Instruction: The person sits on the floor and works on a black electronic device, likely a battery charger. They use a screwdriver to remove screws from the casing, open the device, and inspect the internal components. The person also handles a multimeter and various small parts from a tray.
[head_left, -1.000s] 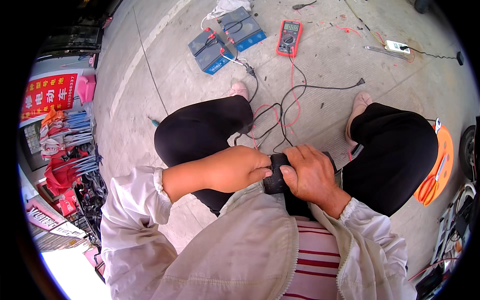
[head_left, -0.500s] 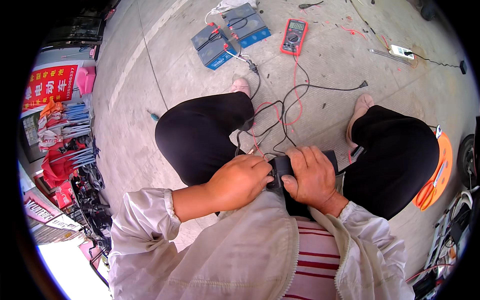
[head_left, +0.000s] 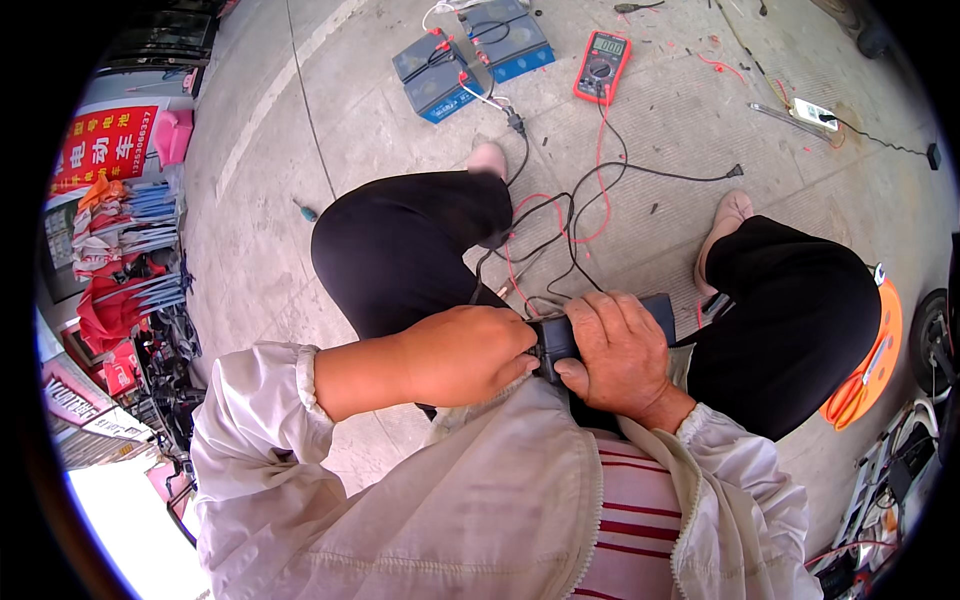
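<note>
In my lap lies a black box-shaped charger (head_left: 655,312) with a dark cable end at its left side. My right hand (head_left: 622,350) grips it from above, with the fingers over the top and the thumb along the near face. At the charger's left end my left hand (head_left: 470,355) is closed in a pinch; its fingertips press on a black plug there, mostly hidden by the hand. Black cables (head_left: 570,215) and red test leads (head_left: 607,190) run tangled over the ground between my feet. One black cable ends in a loose plug (head_left: 735,172).
Blue-and-black batteries (head_left: 437,78) wired together stand ahead on the concrete. Beside them lies a red multimeter (head_left: 602,68). Farther right are a white power strip (head_left: 815,113) and an orange round stool top (head_left: 885,335) with orange-handled scissors. A screwdriver (head_left: 307,212) lies left of my knee.
My left hand and forearm have shifted slightly left, away from the charger's middle. My right hand keeps its grip. The whole view has tilted a little.
</note>
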